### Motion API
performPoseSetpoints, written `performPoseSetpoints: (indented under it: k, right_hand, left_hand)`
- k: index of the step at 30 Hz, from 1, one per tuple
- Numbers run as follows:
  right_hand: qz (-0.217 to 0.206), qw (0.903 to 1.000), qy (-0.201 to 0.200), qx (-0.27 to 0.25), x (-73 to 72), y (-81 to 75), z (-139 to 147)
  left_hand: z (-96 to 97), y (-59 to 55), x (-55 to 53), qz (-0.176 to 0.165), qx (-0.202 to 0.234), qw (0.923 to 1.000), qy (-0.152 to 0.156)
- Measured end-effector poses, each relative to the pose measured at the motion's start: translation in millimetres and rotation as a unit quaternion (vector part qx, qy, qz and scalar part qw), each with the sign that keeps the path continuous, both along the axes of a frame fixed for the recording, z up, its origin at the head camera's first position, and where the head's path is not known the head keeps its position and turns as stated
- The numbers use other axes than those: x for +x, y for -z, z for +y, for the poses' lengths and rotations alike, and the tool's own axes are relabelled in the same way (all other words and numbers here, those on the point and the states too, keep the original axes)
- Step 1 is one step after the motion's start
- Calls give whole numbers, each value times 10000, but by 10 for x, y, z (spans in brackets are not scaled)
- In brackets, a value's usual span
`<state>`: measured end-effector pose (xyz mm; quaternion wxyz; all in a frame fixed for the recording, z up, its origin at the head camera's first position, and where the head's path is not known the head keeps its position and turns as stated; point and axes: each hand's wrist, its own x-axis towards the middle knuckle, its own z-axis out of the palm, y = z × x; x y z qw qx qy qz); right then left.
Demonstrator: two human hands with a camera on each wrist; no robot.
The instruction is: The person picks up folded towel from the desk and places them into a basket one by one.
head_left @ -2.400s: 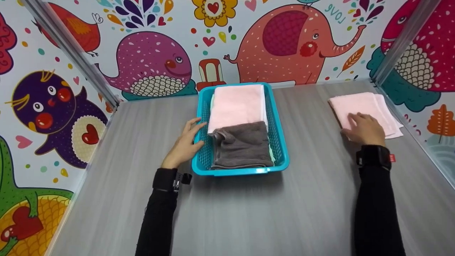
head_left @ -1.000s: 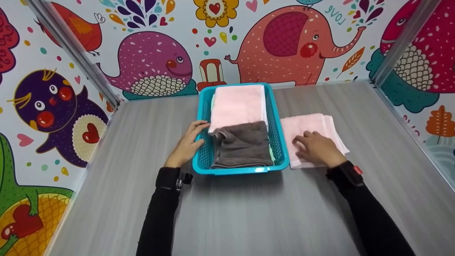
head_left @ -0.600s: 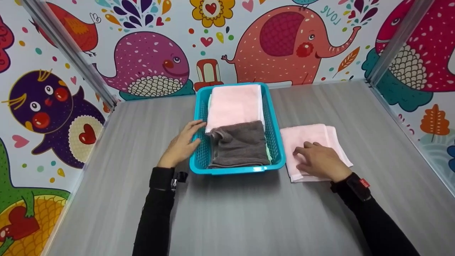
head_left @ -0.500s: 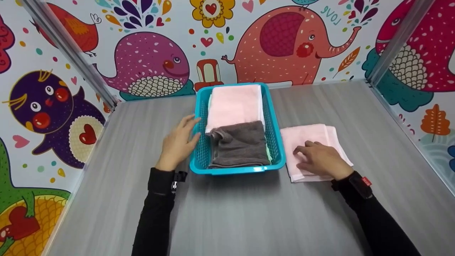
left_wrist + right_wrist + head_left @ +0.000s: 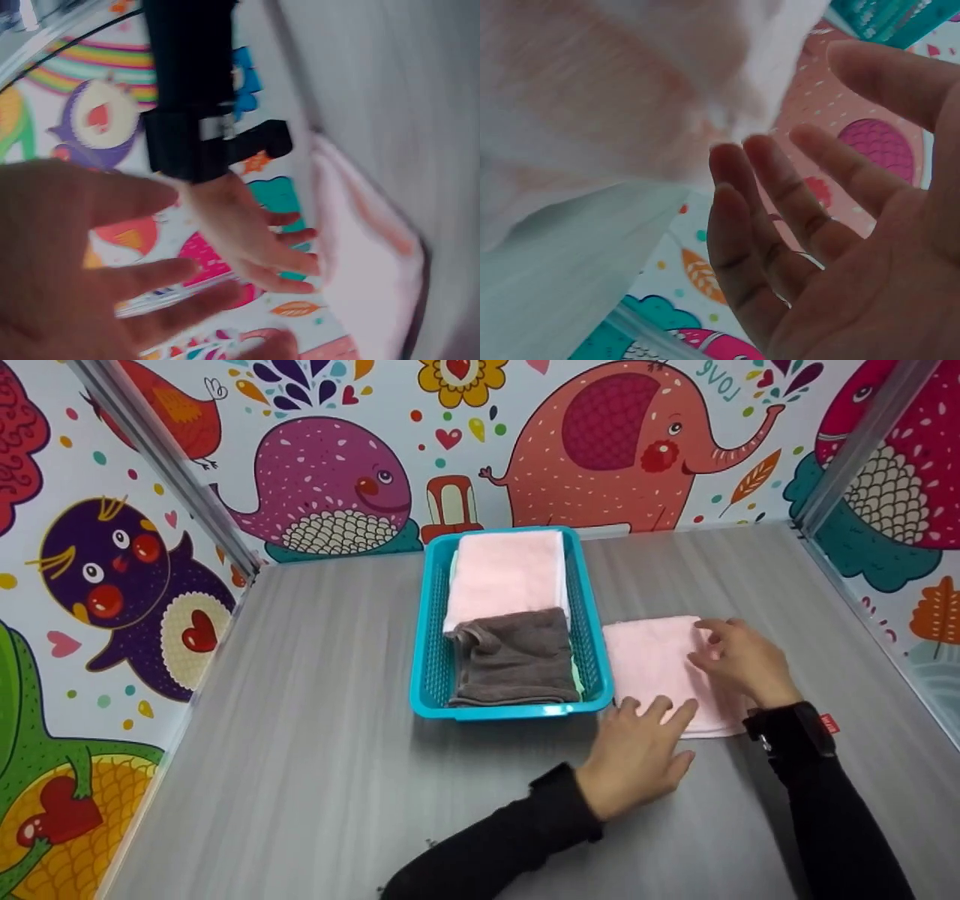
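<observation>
A folded pink towel [image 5: 649, 664] lies on the table, right beside the teal basket [image 5: 517, 711]. My right hand [image 5: 746, 660] hovers at the towel's right side, thumb and index finger apart over its far right corner. In the right wrist view, loosely bent fingers [image 5: 780, 202] come right up to the towel's edge. My left hand [image 5: 634, 757] has its fingers spread, tips overlapping the towel's near edge. In the left wrist view the left fingers [image 5: 172, 281] are extended with nothing in them. Inside the basket, a dark grey towel [image 5: 517, 660] partly covers another pink towel [image 5: 506, 574].
A bit of mint-green cloth [image 5: 577, 675] shows along the basket's right inner side. The grey table [image 5: 322, 720] meets cartoon-printed walls [image 5: 345, 480] at the back and both sides. Metal strips [image 5: 161, 457] run up the corners.
The right hand slid the pink towel leftward to the basket, then moved to the towel's right side. The left hand left the basket's left rim and crossed to the towel's near edge.
</observation>
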<state>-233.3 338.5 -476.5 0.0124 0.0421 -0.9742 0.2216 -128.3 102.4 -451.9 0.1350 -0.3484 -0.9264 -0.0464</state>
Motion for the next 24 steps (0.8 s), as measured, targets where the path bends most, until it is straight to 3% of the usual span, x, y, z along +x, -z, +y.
performPoseSetpoints:
  k: [3, 7, 10, 14, 15, 17, 20, 24]
  right_hand:
    - [-484, 9983, 308, 120, -24, 76, 80]
    - [-1142, 9921, 277, 428, -28, 72, 149]
    - [-1536, 9867, 47, 535, -17, 14, 164]
    - [-1805, 9824, -232, 421, 10, 15, 103]
    - [-1816, 9824, -282, 346, 19, 29, 82]
    - [-1796, 9825, -433, 218, 26, 51, 45]
    - [-1628, 9837, -759, -63, 33, 72, 21]
    - [-1389, 9814, -1231, -494, 32, 87, 23]
  left_hand:
    - [199, 154, -122, -504, -305, 9979, -281]
    - [271, 341, -322, -1137, 11, 9927, -404]
    - [294, 446, -422, -859, 125, 9954, -400]
    - [318, 534, -505, 220, -430, 9983, -329]
    - [317, 549, -524, 321, -501, 9978, -278]
    - [319, 568, -562, 223, -411, 9988, -147]
    - [322, 566, -605, -216, 0, 9998, -36]
    - [344, 527, -627, -447, 20, 9990, -98]
